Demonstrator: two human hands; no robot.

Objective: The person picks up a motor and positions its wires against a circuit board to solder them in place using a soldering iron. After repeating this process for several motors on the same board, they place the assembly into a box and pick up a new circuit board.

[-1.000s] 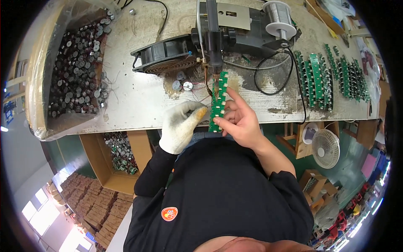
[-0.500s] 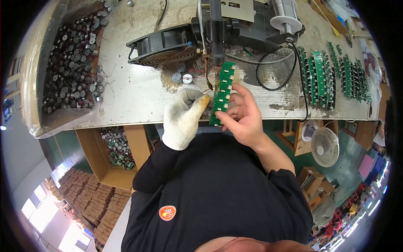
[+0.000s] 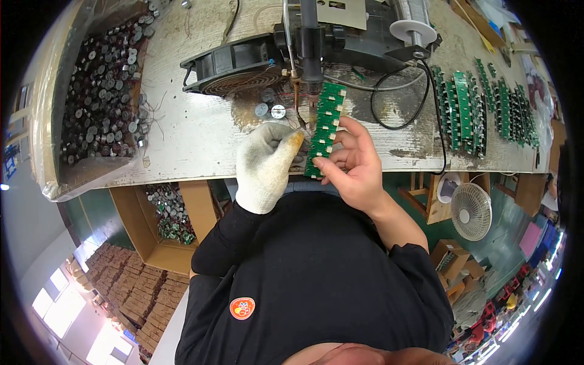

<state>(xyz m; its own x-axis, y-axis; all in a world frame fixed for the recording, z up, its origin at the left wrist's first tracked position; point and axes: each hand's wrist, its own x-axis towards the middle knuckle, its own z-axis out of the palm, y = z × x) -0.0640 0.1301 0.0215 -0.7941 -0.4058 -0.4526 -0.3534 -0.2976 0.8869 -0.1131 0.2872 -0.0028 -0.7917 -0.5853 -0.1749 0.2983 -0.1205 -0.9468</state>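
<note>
My right hand [image 3: 359,167], bare, grips the lower part of a long green circuit board strip [image 3: 327,115] between thumb and fingers. The strip stands nearly upright, with pale connectors along its right side. My left hand [image 3: 267,164], in a white glove stained yellow at the thumb, is pinched closed just left of the strip. Whatever lies between its fingertips is too small to make out. Above both hands a soldering iron [image 3: 311,61] points down, and beside it hangs a thin solder feed tube [image 3: 297,91]. Small round silver motors [image 3: 278,111] lie beyond the glove.
A black fan [image 3: 234,67] lies behind the motors. A plastic-lined box of wired motors [image 3: 103,91] stands at left, more circuit board strips [image 3: 462,115] at right. A solder spool [image 3: 413,30] sits at the back, a black cable [image 3: 420,115] loops nearby. A cardboard box [image 3: 164,252] stands below the bench.
The strip has shifted slightly; its top moved right and toward the far side. My left hand stays pinched near the iron. The loose motors have moved a little.
</note>
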